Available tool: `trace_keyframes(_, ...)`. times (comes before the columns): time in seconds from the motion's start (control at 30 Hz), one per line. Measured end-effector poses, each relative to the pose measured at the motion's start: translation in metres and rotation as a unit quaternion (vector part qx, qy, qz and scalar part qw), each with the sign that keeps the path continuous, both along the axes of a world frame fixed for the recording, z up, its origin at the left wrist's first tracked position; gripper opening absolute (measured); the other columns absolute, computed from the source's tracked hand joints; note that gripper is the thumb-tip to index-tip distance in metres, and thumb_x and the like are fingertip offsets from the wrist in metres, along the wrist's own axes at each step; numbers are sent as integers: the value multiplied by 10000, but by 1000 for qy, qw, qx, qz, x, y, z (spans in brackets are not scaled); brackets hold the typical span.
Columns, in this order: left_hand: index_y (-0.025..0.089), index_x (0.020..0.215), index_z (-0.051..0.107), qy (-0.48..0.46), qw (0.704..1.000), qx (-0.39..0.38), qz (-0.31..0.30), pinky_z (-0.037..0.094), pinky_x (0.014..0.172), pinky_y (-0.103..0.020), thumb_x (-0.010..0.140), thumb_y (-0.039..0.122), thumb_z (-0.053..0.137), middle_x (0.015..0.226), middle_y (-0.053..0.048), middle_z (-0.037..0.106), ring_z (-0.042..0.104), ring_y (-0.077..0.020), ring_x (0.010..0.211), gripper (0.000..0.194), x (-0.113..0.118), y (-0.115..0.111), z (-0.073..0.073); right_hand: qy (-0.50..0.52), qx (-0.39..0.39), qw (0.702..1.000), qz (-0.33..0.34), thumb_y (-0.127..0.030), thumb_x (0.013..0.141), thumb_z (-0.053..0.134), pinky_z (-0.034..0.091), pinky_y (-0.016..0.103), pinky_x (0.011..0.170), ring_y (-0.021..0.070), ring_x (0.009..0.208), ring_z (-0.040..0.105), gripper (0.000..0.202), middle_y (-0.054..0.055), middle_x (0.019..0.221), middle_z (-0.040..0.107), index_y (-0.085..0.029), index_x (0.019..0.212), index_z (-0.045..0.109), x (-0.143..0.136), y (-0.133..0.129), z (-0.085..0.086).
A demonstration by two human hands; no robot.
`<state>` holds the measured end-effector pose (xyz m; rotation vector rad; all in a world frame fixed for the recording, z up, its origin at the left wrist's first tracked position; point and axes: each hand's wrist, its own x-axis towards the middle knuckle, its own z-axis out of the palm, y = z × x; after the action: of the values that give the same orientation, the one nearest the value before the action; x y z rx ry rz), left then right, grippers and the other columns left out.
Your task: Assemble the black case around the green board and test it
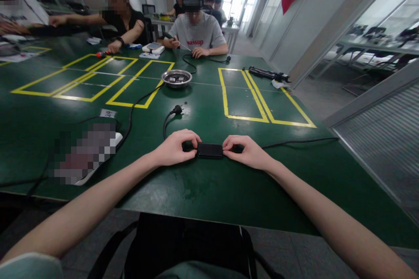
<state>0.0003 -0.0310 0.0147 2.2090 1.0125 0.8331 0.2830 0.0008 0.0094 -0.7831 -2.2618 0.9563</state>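
Observation:
A black power adapter [210, 151], box-shaped with a smooth top, lies level over the green table in front of me. My left hand [176, 148] pinches its left end between thumb and fingers. At the opposite end, my right hand [248, 152] has its fingertips closed on the adapter's right side. A black cord with a plug [177, 110] curves out from behind my left hand. Another black cable [301, 141] runs from behind my right hand towards the table's right edge. Whether the adapter's underside touches the table I cannot tell.
On the green table [157, 196] are a metal bowl [176, 79] with small metal parts, yellow tape outlines, a folded black tripod-like item [269, 73] and a blurred-out device [90, 152] at left. Several people sit across, one holding a screwdriver-like tool.

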Motion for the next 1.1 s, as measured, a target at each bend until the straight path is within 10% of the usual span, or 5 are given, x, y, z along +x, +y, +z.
trace_keyframes(1.1,205,1009,652,141,986,92,-17,466,831,-337,855,341,674,934,-49,688,639,-221,890,207,3,4,-5,-67,221,973,34,-299,888,706,571,434,892,275,1036,680,320,118,1141,714,-223,1189,626,-15,-6,-13)
